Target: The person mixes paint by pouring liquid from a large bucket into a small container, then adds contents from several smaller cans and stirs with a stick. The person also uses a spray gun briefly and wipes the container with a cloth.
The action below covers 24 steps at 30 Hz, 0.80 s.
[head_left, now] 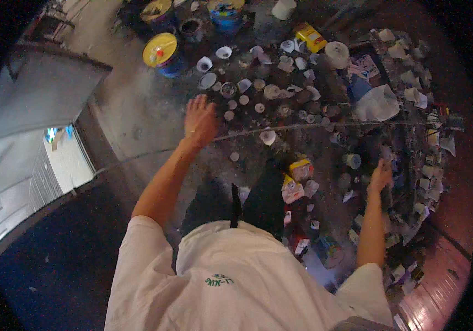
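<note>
My left hand [199, 120] stretches out over the dark grey surface with its fingers extended and nothing visible in it. Just beyond its fingertips stand an open white cup [204, 64] and a pale round lid [207, 81]. To its right several small round pots and tins are scattered, among them an open tin [228, 89]. Far to the right, my right hand [380, 176] has its fingers closed beside a pale grey shape, too blurred to name. Left of that hand sits a small pale green pot [353, 161].
Yellow-lidded blue buckets [162, 52] stand at the back. A yellow container [311, 37] lies at the far right, with a white sheet [380, 103] nearer. White cups [410, 94] line the right side. A thin curved edge [297, 126] crosses in front of me. Yellow-and-white packets [291, 189] lie near my legs.
</note>
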Each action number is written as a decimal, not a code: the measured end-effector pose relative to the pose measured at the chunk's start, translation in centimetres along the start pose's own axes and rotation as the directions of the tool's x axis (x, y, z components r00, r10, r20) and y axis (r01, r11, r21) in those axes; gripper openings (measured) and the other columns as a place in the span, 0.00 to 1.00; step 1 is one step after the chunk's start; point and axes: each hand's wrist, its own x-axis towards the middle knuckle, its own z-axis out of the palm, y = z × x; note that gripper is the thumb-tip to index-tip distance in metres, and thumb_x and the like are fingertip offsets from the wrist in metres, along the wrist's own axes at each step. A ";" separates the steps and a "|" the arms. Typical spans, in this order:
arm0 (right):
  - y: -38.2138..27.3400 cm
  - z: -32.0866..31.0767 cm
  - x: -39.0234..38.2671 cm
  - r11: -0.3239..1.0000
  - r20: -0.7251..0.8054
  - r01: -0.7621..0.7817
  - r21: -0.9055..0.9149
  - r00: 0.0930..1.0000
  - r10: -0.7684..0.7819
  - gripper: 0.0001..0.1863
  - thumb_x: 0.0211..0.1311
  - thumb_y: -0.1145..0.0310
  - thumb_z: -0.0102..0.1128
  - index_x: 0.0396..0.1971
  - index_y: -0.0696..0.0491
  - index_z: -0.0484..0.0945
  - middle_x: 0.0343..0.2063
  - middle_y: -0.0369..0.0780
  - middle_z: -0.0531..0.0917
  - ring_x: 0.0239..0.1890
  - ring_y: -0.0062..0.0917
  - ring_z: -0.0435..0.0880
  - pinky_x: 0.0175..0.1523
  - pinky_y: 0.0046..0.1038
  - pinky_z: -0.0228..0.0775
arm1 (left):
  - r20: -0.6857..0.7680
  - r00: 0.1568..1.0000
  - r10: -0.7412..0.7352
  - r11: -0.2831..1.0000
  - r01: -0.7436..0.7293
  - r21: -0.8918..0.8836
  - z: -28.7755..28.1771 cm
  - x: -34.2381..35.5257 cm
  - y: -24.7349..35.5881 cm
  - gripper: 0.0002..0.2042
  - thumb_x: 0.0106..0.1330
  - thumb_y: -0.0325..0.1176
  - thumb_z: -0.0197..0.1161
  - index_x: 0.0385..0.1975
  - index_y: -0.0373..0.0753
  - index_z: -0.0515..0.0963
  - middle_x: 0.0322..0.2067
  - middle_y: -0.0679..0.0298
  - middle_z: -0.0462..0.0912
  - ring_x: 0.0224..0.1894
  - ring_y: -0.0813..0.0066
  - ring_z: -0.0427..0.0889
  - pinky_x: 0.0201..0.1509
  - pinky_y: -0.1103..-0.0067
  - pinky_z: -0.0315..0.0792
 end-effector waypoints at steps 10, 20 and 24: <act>-12.0 3.2 -10.6 0.995 0.196 0.076 0.060 0.977 -0.087 0.24 0.62 0.52 0.66 0.46 0.59 0.82 0.43 0.48 0.86 0.47 0.44 0.84 0.53 0.41 0.74 | 0.007 0.965 -0.262 0.962 0.260 0.077 1.0 -13.3 -21.7 0.24 0.58 0.36 0.71 0.53 0.33 0.78 0.60 0.45 0.75 0.66 0.46 0.69 0.69 0.56 0.62; -19.1 14.8 5.2 0.997 0.196 0.063 -0.041 0.979 -0.053 0.19 0.61 0.55 0.62 0.40 0.56 0.86 0.41 0.52 0.86 0.46 0.48 0.84 0.51 0.47 0.76 | 0.130 0.961 -0.244 0.967 0.231 0.106 1.4 -6.6 -17.8 0.23 0.62 0.38 0.68 0.55 0.33 0.77 0.63 0.45 0.73 0.69 0.47 0.66 0.76 0.56 0.51; -17.8 21.8 15.0 0.997 0.252 0.072 -0.041 0.966 -0.059 0.20 0.61 0.54 0.61 0.41 0.56 0.85 0.44 0.53 0.84 0.49 0.50 0.83 0.53 0.48 0.75 | 0.147 0.984 -0.098 0.993 0.087 0.080 3.0 1.8 -11.0 0.23 0.62 0.37 0.68 0.55 0.34 0.76 0.62 0.46 0.73 0.68 0.47 0.66 0.76 0.56 0.53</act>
